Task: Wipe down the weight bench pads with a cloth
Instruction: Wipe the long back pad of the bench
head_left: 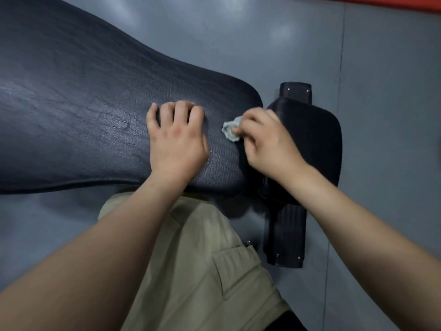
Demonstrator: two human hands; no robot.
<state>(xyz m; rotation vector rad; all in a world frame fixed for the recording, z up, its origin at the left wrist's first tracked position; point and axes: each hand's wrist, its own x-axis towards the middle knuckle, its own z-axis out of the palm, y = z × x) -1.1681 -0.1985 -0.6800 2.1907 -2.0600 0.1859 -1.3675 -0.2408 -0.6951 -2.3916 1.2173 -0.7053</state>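
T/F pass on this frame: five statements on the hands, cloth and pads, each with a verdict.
1. The right hand grips the cloth. True.
2. The left hand holds a spray bottle. False: it rests bare on the long pad and holds nothing.
3. The cloth sits on the small pad. False: it is on the long pad, near the end that faces the small pad.
4. The floor under the bench is grey. True.
5. The cloth is spread out flat. False: it is bunched up in the right hand's grip.
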